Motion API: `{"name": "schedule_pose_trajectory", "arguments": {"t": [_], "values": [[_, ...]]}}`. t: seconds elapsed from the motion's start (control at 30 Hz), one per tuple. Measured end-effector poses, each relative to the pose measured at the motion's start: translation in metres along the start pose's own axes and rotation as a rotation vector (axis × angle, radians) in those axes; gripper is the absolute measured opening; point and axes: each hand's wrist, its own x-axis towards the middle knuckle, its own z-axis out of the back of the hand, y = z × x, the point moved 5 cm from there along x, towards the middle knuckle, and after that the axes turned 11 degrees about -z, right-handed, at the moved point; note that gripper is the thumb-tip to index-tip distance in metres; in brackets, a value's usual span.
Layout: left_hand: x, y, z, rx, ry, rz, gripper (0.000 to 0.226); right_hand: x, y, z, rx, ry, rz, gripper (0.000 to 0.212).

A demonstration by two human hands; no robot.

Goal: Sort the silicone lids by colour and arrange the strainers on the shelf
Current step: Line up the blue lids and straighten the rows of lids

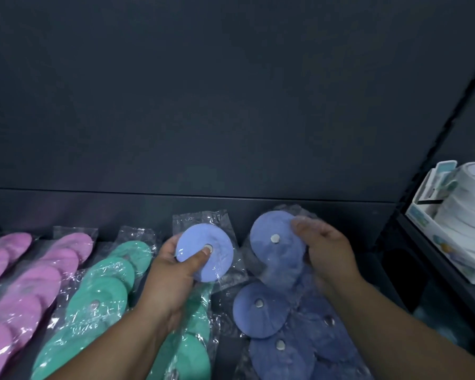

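Round silicone lids in clear plastic bags lie in rows on a dark shelf. Pink lids fill the left, green lids the middle, blue lids the right. My left hand grips a light blue bagged lid, thumb pressed on its centre knob, above the green row. My right hand holds the edge of another blue bagged lid at the back of the blue pile; it is blurred. No strainers are in view.
The shelf's dark back wall rises right behind the lids. To the right, past a dark upright divider, a white box with stacked white round items stands on a neighbouring shelf.
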Motion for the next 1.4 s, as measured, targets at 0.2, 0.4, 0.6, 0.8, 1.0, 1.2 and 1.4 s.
{"name": "schedule_pose_trajectory", "arguments": {"t": [0.2,0.4,0.6,0.8,1.0,1.2,1.4], "values": [[-0.015,-0.001,-0.024,0.016,0.067,-0.018,0.037,-0.031,0.013,-0.001,-0.091,0.295,-0.172,0.024],[-0.039,-0.003,-0.055,-0.062,0.16,0.041,0.024,-0.039,-0.012,0.0,-0.247,0.279,-0.07,0.004],[-0.055,-0.006,-0.065,-0.04,0.2,-0.045,0.033,-0.042,-0.029,-0.003,-0.298,0.154,-0.033,0.029],[-0.041,-0.013,-0.023,0.06,0.002,-0.133,0.028,-0.03,-0.024,-0.003,-0.449,0.068,0.01,0.016],[-0.034,-0.023,0.004,0.058,-0.114,-0.21,0.026,-0.02,-0.057,0.001,-1.35,0.064,0.219,0.081],[-0.035,-0.024,0.018,0.064,-0.147,-0.219,0.023,-0.019,-0.06,-0.005,-1.608,0.116,0.267,0.091],[-0.035,-0.025,0.021,0.067,-0.16,-0.22,0.024,-0.017,-0.067,-0.001,-1.78,0.222,0.142,0.09]]}}
